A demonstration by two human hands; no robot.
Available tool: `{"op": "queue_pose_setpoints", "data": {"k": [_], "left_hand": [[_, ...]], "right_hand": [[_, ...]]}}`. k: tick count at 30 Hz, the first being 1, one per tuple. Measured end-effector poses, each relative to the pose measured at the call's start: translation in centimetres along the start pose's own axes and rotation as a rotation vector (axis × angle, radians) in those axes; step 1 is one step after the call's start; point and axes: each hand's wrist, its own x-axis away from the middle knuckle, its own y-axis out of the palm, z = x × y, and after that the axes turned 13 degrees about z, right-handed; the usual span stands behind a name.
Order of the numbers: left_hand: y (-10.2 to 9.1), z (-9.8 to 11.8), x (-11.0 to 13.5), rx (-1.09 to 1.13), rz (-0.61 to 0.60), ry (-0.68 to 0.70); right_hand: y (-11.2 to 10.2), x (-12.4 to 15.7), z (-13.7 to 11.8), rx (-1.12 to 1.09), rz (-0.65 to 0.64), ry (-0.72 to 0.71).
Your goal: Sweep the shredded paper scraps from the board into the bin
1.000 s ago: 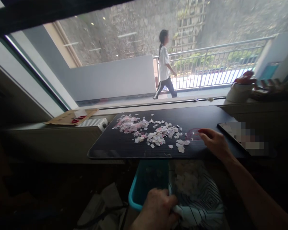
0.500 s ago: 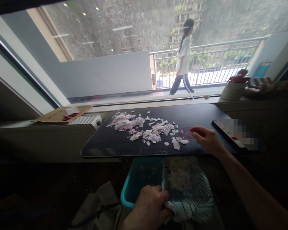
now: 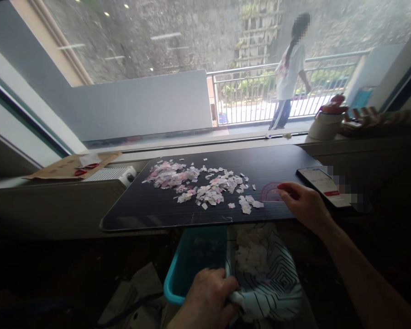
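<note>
Several small torn paper scraps [image 3: 198, 183], white and pink, lie scattered over a black tabletop [image 3: 147, 208]. My right hand [image 3: 303, 203] rests on the tabletop with its fingers closed on a clear pink protractor [image 3: 271, 192], just right of the scraps. Below the table's front edge, my left hand [image 3: 208, 299] grips the rim of a teal bin [image 3: 187, 265] together with its striped bag liner [image 3: 274, 278]. More paper scraps [image 3: 251, 249] lie inside the liner.
A phone [image 3: 320, 180] lies on the tabletop at the right. On the sill stand a white kettle with a red lid [image 3: 327, 121] and a brown envelope [image 3: 68, 167]. Outside the window a person [image 3: 289, 73] walks past a railing.
The view has shifted, so the table sits further left in the picture. The person outside has walked right. Both hands keep their holds; the protractor stays beside the scraps.
</note>
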Motion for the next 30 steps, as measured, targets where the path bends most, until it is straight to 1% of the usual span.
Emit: {"op": "queue_pose_setpoints", "data": {"k": [2, 3, 6, 7, 10, 14, 17, 19, 21, 22, 24, 26, 27, 30], "left_hand": [[-0.1, 0.0, 0.0, 0.005, -0.006, 0.006], [-0.3, 0.1, 0.0, 0.008, -0.014, 0.008], [-0.8, 0.4, -0.2, 0.017, -0.033, 0.02], [-1.0, 0.5, -0.2, 0.019, -0.036, 0.027], [-1.4, 0.7, -0.3, 0.023, -0.051, 0.038], [-1.8, 0.9, -0.3, 0.041, -0.096, 0.023], [-2.1, 0.9, -0.2, 0.059, -0.103, 0.011], [-2.2, 0.9, -0.2, 0.071, -0.097, 0.008], [-2.1, 0.9, -0.2, 0.076, -0.098, 0.007], [-2.0, 0.8, -0.2, 0.076, -0.102, 0.007], [-1.9, 0.7, -0.2, 0.076, -0.107, 0.009], [-1.8, 0.7, -0.1, 0.076, -0.107, 0.012], [-1.7, 0.8, -0.1, 0.073, -0.105, 0.012], [-1.7, 1.1, -0.1, 0.054, -0.11, 0.009]], "right_hand": [[0.0, 0.1, 0.0, 0.01, 0.032, 0.018], [0.0, 0.2, 0.0, -0.003, 0.03, 0.024], [0.1, 0.2, 0.1, -0.045, -0.036, 0.006], [0.3, 0.2, 0.1, -0.039, -0.038, 0.003], [0.7, 0.0, 0.1, -0.02, 0.013, 0.02], [1.3, -0.2, -0.1, -0.083, -0.033, -0.017], [1.6, -0.2, -0.4, -0.083, -0.014, 0.0], [1.7, -0.2, -0.6, -0.129, -0.053, -0.001], [1.7, -0.1, -0.7, -0.155, -0.119, -0.041], [1.8, -0.1, -0.7, -0.141, -0.126, -0.059], [1.9, -0.2, -0.6, -0.087, -0.074, -0.057], [2.0, -0.1, -0.7, -0.085, -0.029, -0.029], [2.1, -0.1, -0.7, -0.116, -0.041, -0.026], [2.0, 0.3, -1.0, -0.179, -0.151, -0.06]]}}
